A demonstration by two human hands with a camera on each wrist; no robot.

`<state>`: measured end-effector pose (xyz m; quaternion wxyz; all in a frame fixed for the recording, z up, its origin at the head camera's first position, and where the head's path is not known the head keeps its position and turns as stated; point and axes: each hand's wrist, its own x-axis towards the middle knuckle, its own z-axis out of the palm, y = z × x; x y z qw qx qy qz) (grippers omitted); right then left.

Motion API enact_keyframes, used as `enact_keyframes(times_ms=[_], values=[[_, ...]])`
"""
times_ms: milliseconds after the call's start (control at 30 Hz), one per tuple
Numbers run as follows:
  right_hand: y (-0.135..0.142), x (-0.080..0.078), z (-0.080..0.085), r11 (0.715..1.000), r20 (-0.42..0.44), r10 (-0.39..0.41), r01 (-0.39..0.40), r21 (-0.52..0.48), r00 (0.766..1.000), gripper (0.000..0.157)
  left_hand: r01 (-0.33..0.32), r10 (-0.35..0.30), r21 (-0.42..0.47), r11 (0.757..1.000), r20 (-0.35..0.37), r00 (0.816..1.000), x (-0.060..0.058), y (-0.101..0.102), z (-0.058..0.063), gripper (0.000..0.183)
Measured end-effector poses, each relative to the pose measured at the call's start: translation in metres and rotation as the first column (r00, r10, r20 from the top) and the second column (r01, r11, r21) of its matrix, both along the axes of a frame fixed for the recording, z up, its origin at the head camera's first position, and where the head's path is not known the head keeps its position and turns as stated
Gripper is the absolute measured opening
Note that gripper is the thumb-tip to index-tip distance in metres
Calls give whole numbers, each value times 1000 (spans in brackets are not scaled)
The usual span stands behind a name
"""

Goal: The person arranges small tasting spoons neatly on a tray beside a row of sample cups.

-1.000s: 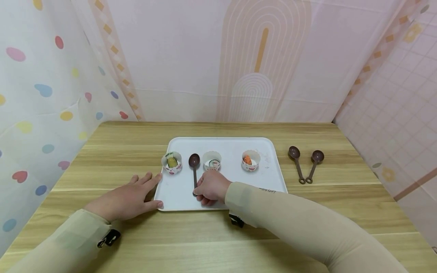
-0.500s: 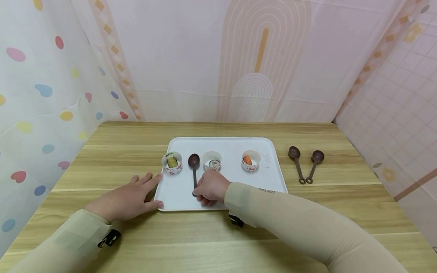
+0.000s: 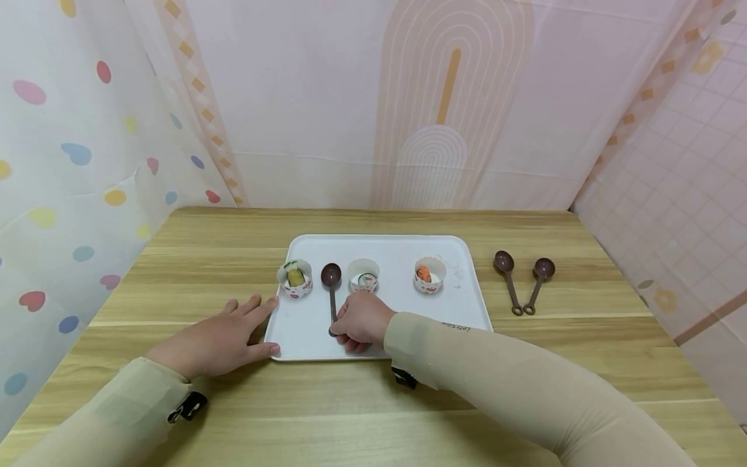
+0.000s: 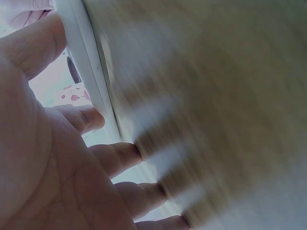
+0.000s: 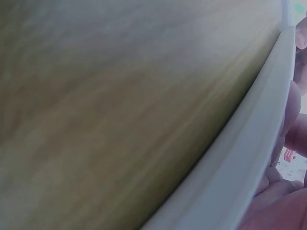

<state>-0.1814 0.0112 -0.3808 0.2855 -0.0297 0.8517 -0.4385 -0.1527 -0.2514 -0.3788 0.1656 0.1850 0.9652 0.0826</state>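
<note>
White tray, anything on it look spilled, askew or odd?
No spill shows. Faint grey marks on the right of the white tray look odd against its plain surface; the leftmost paper cup overlaps the tray's edge in the head view.

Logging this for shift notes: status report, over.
Right hand pinches brown spoon by handle. Left hand touches left edge of tray. Spoon bowl between left cup and middle cup; nothing atop.

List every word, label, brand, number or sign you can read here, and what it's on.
No text can be read with certainty.
Right sleeve: a short line of dark lettering, too small to read.
White tray: faint marks toward its right side, too faint to tell whether they are writing.
Left cup and right cup: small coloured print, too small in the head view to make out any words.
</note>
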Motion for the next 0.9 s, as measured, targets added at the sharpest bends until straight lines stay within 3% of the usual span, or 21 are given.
enact_keyframes(times_ms=[200,900], values=[[0,0,-1,1000,-19,16,-16,19,1000,28,-3,3,10,1000,1,1000,0,0,0,99],[0,1,0,1000,-15,16,-15,20,1000,26,-8,8,0,1000,21,1000,0,0,1,101]])
